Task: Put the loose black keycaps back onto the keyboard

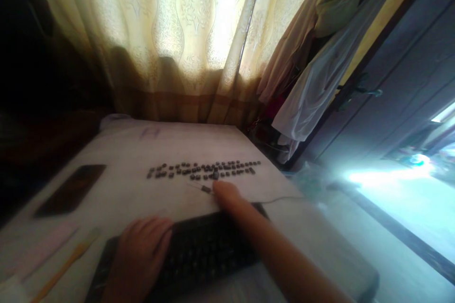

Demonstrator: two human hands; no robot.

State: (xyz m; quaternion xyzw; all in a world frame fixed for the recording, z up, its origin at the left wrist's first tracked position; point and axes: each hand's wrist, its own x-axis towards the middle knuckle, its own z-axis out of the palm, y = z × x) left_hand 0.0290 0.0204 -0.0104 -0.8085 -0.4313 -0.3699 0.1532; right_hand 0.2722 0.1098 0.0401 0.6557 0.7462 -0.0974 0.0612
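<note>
Reaching right hand (227, 195) past keyboard (209, 246) to keycaps (204, 169); left hand (140, 248) flat on keyboard.

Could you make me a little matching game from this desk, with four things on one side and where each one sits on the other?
1 keyboard
2 keycaps
3 phone
4 yellow tool

a in rows at the right hand's fingertips
b under the left hand
c just left of the keyboard
d flat, left of the keycaps

Pairs: 1-b, 2-a, 3-d, 4-c
</note>
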